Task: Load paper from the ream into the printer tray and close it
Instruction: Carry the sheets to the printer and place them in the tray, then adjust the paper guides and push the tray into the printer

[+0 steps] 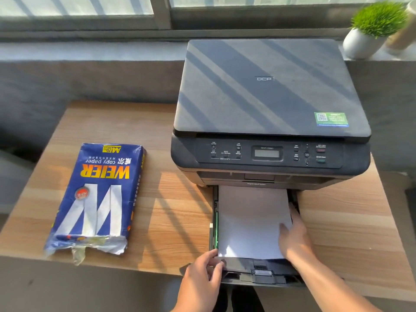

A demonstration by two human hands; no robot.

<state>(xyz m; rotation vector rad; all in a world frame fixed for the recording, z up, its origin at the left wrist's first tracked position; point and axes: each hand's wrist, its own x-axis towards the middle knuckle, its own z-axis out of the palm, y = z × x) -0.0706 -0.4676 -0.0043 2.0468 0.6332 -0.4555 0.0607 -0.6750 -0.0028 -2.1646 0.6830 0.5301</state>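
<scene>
White paper stack [249,221] lying in the pulled-out printer tray [258,272], left hand [202,275] pinching its near-left corner, right hand [292,239] flat on its right edge, torn blue Weier ream [96,197] on wooden table [171,210], apart from black Brother printer [265,104].

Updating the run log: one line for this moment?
paper stack in open tray | left hand at near corner | right hand on sheets | tray not closed

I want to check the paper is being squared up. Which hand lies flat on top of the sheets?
The right hand: its palm rests on the paper stack in the open tray. The left hand only pinches the stack's near-left corner.
</scene>
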